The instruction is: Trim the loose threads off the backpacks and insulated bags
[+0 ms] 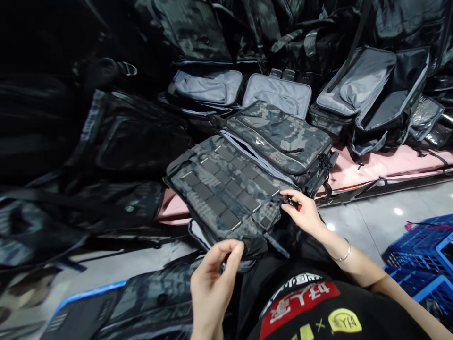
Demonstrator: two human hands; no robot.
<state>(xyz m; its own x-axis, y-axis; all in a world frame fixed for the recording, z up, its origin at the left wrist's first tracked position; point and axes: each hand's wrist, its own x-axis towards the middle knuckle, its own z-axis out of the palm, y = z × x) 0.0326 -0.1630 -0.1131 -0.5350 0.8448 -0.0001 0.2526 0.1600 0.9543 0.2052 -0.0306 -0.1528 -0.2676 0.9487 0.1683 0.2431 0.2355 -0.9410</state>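
A grey camouflage backpack [226,189] lies in front of me, its webbed panel facing up. Along the pocket with the white logo [272,137], a zip opening gapes and shows grey lining. At the bag's near right edge, my right hand [302,212] is closed round a small black-and-red tool [293,203], mostly hidden by the fingers. My left hand [219,274] is just off the bag's near corner, thumb and forefinger pinched together. Whether anything thin is between those fingertips I cannot make out.
More camouflage bags, several unzipped with grey lining [276,92], crowd the back. A pink surface [382,167] runs beneath them. Blue plastic crates [417,250] stand on the tiled floor at right. Dark bags [134,132] fill the left; another bag [152,297] lies at lower left.
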